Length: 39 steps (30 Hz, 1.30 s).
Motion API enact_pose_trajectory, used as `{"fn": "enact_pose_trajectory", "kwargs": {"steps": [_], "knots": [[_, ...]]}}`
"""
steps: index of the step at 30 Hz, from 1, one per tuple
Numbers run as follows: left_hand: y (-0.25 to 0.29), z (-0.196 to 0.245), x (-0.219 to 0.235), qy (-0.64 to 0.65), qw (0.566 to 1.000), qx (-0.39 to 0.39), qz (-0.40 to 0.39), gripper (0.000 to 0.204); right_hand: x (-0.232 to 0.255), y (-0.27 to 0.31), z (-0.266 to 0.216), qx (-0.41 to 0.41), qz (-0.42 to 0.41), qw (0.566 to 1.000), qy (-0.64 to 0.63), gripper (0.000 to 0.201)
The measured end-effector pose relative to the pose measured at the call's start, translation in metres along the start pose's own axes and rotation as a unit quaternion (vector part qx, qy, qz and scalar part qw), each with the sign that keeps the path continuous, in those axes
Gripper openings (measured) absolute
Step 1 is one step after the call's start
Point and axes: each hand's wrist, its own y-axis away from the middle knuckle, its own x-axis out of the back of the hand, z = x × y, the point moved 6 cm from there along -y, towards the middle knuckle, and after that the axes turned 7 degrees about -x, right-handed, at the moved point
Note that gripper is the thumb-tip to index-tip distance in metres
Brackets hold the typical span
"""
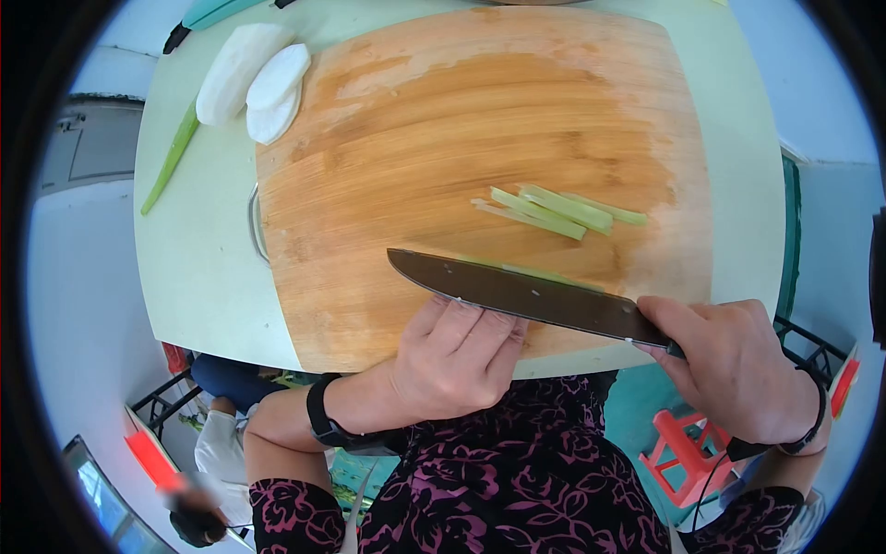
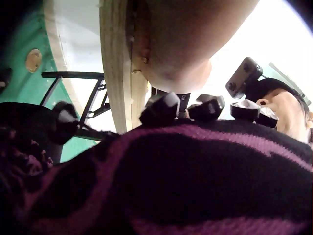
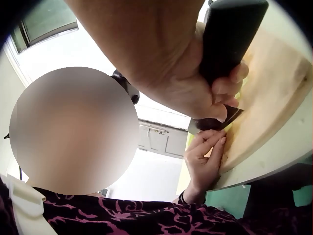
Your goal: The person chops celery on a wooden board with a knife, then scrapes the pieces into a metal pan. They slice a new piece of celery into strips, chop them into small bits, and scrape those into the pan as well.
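Head view: on the cutting board (image 1: 415,166), several pale green strips (image 1: 565,210) lie together toward the right edge, and a thinner green length (image 1: 544,274) shows along the far side of the knife (image 1: 526,295), nearer the near edge. The right hand (image 1: 738,360) is wrapped firmly around the handle. The left hand (image 1: 461,355) has its fingers bent, tips close against the blade's near side (whether they pinch anything there, I cannot tell).

The strips look light, moist and fairly crisp, so they would probably slide on the damp wood and might snap if bent; pressing from above with tucked fingertips, well back from the edge, seems safest. The knife looks rigid and long, best taken by its handle alone.

Right wrist view shows the black handle (image 3: 232,39) standing out from the fist, which the head view mostly hides. Left wrist view gives mainly dark patterned cloth (image 2: 195,176) and none of the cutting. Only from the head are the white peeled pieces (image 1: 242,74) plain, by the board's far left corner.
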Motion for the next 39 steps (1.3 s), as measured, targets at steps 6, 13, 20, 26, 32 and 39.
{"fn": "enact_pose_trajectory", "kwargs": {"steps": [6, 13, 20, 26, 32, 39], "knots": [[0.001, -0.004, -0.003, -0.021, 1.0, -0.016, -0.002, 0.012, -0.006, -0.031, -0.012, 0.007, -0.04, 0.999, -0.018, 0.022], [-0.001, -0.001, -0.003, -0.036, 0.998, -0.03, 0.042, 0.018, 0.007, -0.034, -0.012, -0.002, 0.022, 0.999, -0.044, 0.02], [0.003, 0.0, 0.002, -0.046, 0.998, -0.018, 0.031, 0.017, 0.0, -0.008, -0.012, -0.022, -0.015, 0.999, -0.029, 0.021], [0.006, -0.001, -0.001, -0.04, 0.999, -0.018, 0.022, 0.015, -0.007, -0.001, -0.006, -0.008, 0.026, 1.0, -0.012, 0.022], [0.008, -0.002, 0.0, -0.02, 1.0, -0.008, 0.009, 0.012, -0.002, -0.004, -0.011, 0.018, -0.019, 0.999, 0.026, 0.022], [0.008, -0.001, -0.001, -0.034, 0.999, -0.007, 0.001, 0.012, -0.012, -0.032, -0.024, 0.058, -0.021, 0.998, -0.01, 0.018]]}}
